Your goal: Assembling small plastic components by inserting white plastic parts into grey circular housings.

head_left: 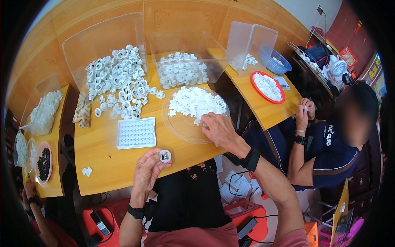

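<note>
Between the fingertips of my left hand is a small round white plastic housing, its open side with dark and metallic parts facing up. That hand is at the table's near edge. My right hand reaches into the near right side of a heap of small white plastic pieces. Its fingers are curled together at the heap, and their tips are partly hidden. The heap lies on a clear round tray. Left of the tray is a white rectangular tray with rows of small shapes.
A pile of round white housings spills from a clear bin at the back left. Another clear bin holds more white parts. At right, a person works beside a red tray. Another person's hand is far left.
</note>
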Available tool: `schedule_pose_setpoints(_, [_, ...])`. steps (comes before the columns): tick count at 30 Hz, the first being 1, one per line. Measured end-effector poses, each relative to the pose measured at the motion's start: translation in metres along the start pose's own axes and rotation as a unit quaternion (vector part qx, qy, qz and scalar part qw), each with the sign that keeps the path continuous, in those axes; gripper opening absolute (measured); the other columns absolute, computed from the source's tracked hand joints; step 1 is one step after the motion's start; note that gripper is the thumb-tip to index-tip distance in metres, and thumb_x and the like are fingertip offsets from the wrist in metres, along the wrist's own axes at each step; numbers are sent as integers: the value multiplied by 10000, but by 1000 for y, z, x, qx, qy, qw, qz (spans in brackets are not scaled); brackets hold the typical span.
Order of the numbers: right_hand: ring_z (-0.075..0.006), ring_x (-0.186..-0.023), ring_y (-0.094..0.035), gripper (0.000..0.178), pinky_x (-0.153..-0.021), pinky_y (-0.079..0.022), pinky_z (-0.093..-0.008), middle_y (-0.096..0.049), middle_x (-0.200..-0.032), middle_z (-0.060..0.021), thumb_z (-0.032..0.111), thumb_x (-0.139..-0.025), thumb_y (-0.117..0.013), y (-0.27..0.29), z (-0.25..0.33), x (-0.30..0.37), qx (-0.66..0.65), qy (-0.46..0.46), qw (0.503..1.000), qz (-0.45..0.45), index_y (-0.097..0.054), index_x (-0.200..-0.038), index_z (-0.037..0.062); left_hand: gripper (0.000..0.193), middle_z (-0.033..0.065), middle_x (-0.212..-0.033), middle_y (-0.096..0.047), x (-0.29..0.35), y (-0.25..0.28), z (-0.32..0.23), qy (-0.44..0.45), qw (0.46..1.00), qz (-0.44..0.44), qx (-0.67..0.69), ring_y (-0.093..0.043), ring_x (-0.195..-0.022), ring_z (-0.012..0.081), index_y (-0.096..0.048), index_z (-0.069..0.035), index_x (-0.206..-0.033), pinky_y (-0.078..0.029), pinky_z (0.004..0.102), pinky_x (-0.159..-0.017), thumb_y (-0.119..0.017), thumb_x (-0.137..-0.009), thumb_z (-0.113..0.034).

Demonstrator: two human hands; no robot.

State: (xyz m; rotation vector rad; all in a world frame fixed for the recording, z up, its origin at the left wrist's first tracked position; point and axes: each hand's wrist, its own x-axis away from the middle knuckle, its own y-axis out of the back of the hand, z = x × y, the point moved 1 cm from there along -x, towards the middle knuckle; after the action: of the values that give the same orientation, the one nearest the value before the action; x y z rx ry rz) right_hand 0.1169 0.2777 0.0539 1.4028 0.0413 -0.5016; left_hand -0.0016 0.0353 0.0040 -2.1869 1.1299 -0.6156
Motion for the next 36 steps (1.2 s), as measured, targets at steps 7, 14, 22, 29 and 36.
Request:
schedule_pose_setpoints(7, [-327, -717, -593, 137, -664, -448, -426, -589, -733, -139, 101, -739, -592, -9, 9, -11, -27, 18, 999, -19, -611, -839, 9, 234, 192, -967, -640, 1, -1, -1, 2, 1000, 1, -2, -666, -824, 259, -544, 74, -1070, -578, 326, -732, -523, -923, -106])
schedule_pose_setpoints(14, [-322, -716, -595, 126, -692, -427, -415, -600, -723, -133, 67, -736, -575, -8, 15, -18, 60, 20, 998, 22, -633, -843, 35, 231, 180, -965, -639, 0, 0, -1, 3, 1000, 2, -2, -664, -831, 251, -543, 76, -1066, -574, 327, -744, -515, -928, -107])
schedule_pose_setpoints(22, [-148, -580, -628, 227, -524, -460, -287, -662, -748, -104, 12, -779, -527, 5, 24, -16, -218, -74, 973, -6, -668, -954, 40, 202, 157, -957, -644, 1, 3, -1, 1, 1000, 9, 6, -661, -855, 233, -571, 70, -1061, -572, 322, -750, -516, -932, -75])
schedule_pose_setpoints(29, [-82, -697, -641, 191, -653, -506, -210, -665, -791, -37, 37, -852, -522, 4, 69, 4, -530, -190, 820, 103, -657, -975, -17, 225, 185, -980, -630, 1, 9, 6, -8, 1000, -17, 16, -658, -850, 266, -531, 77, -1076, -575, 346, -749, -516, -931, -95])
schedule_pose_setpoints(36, [-68, -710, -629, 162, -647, -498, -197, -658, -804, -37, 16, -859, -556, -16, 88, 20, -565, -128, 809, 101, -638, -991, -31, 221, 169, -982, -627, 0, 5, 2, 10, 1000, 0, 10, -652, -869, 249, -529, 66, -1071, -565, 330, -768, -512, -940, -110])
